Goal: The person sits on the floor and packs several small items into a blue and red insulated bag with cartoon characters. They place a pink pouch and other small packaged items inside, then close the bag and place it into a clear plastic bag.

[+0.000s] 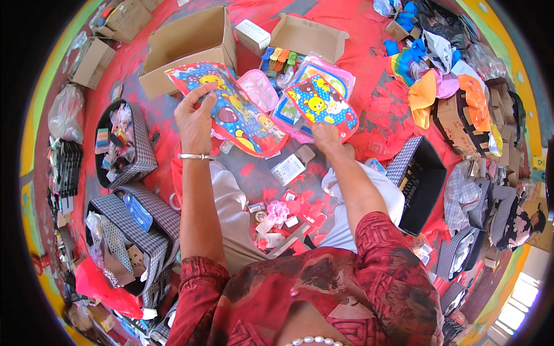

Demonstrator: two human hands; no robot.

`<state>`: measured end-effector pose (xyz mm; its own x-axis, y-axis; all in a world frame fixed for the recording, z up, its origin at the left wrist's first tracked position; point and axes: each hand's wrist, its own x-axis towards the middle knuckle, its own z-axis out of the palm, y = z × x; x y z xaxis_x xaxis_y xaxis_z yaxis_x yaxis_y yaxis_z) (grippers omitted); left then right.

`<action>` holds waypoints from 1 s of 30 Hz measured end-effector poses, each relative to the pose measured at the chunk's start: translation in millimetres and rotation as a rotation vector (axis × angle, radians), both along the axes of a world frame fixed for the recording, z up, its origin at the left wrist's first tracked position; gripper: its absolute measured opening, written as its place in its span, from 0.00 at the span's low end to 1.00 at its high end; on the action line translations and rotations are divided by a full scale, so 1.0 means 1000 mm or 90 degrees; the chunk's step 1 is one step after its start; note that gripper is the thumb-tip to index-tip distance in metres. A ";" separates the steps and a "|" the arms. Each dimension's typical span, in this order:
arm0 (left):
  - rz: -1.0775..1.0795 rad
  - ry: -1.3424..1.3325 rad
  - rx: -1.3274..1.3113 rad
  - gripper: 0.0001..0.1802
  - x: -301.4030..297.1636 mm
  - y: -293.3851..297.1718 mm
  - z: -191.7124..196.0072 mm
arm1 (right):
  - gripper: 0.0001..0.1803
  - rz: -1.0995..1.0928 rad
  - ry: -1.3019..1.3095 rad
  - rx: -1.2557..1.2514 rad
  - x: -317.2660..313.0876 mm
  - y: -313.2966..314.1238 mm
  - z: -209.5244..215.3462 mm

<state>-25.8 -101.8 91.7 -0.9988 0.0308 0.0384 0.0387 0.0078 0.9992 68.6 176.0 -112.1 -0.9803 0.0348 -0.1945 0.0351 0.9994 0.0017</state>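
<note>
My left hand grips the upper edge of a flat, red-edged, blue dotted cartoon-print piece. It hangs tilted in front of the cardboard box, its lower corner down to the right. A smaller piece with the same print and red edging is pinched at its lower edge by my right hand. The two pieces are apart at the top and come close near the middle. Partly covered behind them lie a pink oval item and a blue and pink plastic-wrapped package.
An open cardboard box stands beyond my left hand, beside a white box and colourful clips. A small white carton and a pink flower lie between my legs. Checkered bins flank me; a black-lined one sits right.
</note>
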 end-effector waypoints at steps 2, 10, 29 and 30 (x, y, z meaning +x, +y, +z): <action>-0.006 -0.003 0.009 0.11 0.000 0.000 0.000 | 0.10 -0.050 -0.021 0.001 -0.005 -0.014 -0.002; -0.021 -0.038 0.051 0.10 0.003 0.004 0.001 | 0.13 -0.174 -0.011 -0.138 -0.082 -0.038 0.014; -0.040 -0.045 -0.011 0.11 0.002 0.003 -0.003 | 0.26 -0.830 -0.045 -0.338 -0.014 0.078 -0.038; -0.044 -0.049 -0.021 0.10 0.003 0.004 -0.003 | 0.25 -0.845 -0.024 -0.342 -0.013 0.076 -0.036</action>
<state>-23.0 -97.8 88.2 -0.9942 0.0996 -0.0397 -0.0358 0.0403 0.9985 55.6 252.3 -147.8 -0.2755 0.8197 -0.5022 0.9351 0.1073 -0.3377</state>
